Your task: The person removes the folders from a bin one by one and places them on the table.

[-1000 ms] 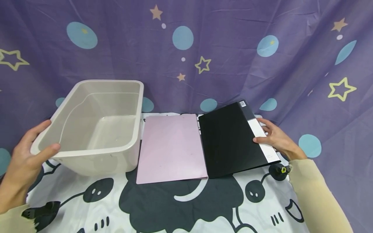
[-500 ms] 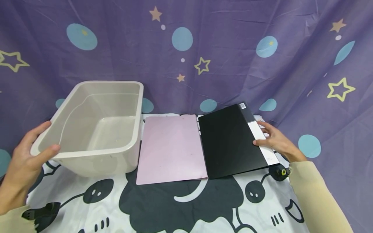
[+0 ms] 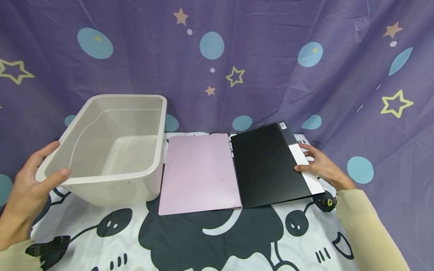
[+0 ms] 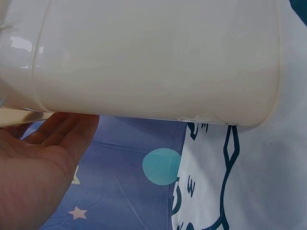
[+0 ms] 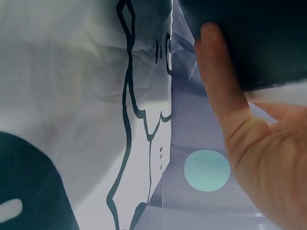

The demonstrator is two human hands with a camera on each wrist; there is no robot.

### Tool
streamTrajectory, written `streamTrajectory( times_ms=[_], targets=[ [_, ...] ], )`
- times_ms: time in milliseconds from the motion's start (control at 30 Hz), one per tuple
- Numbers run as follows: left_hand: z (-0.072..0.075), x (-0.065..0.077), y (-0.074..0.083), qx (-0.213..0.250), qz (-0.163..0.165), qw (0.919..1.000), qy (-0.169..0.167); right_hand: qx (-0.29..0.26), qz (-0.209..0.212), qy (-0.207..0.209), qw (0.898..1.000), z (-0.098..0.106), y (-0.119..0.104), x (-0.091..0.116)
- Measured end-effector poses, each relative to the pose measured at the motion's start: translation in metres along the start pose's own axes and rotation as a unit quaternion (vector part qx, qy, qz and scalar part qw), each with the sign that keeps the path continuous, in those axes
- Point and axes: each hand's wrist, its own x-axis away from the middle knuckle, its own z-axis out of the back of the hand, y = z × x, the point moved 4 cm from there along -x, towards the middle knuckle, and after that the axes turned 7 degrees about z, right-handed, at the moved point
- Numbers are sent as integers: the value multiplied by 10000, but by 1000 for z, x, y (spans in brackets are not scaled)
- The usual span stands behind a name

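At the left of the head view stands a beige plastic tub (image 3: 135, 150). My left hand (image 3: 34, 188) grips its near left corner, thumb over the rim and fingers along the outer side. In the left wrist view, fingers (image 4: 72, 129) reach up beneath the rim, beside the tub wall (image 4: 158, 57). A black folder (image 3: 268, 169) with a white label strip on its spine slants at the right, its spine side raised. The thumb of my right hand (image 3: 318, 165) lies on top at the spine, with the other fingers around the edge and partly hidden.
Between the tub and the black folder lies a pink folder (image 3: 200, 173), flat, its right edge meeting the black one. A white cloth (image 3: 135, 248) with dark cartoon shapes covers the table. A purple curtain (image 3: 261, 86) with stars and dots hangs right behind everything.
My right hand has lowered the black folder's spine side slightly toward the table. The left hand, tub and pink folder stay as they were.
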Motion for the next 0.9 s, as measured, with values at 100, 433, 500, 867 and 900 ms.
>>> streamTrajectory(
  times_ms=[100,433,500,867,900],
  targets=[
    [1,0,0,-26,4,10000,4,136,-63,-12,9999,0,1,0],
    [0,1,2,-29,47,10000,-18,386,-33,59,9992,0,2,4],
    [-1,1,2,56,68,10000,-43,506,-23,82,9987,0,3,5],
    [0,1,2,3,1,10000,-37,619,-12,82,9980,-3,7,4],
    [1,1,2,-11,-2,10000,-28,609,-4,85,9981,-4,8,4]
  ],
)
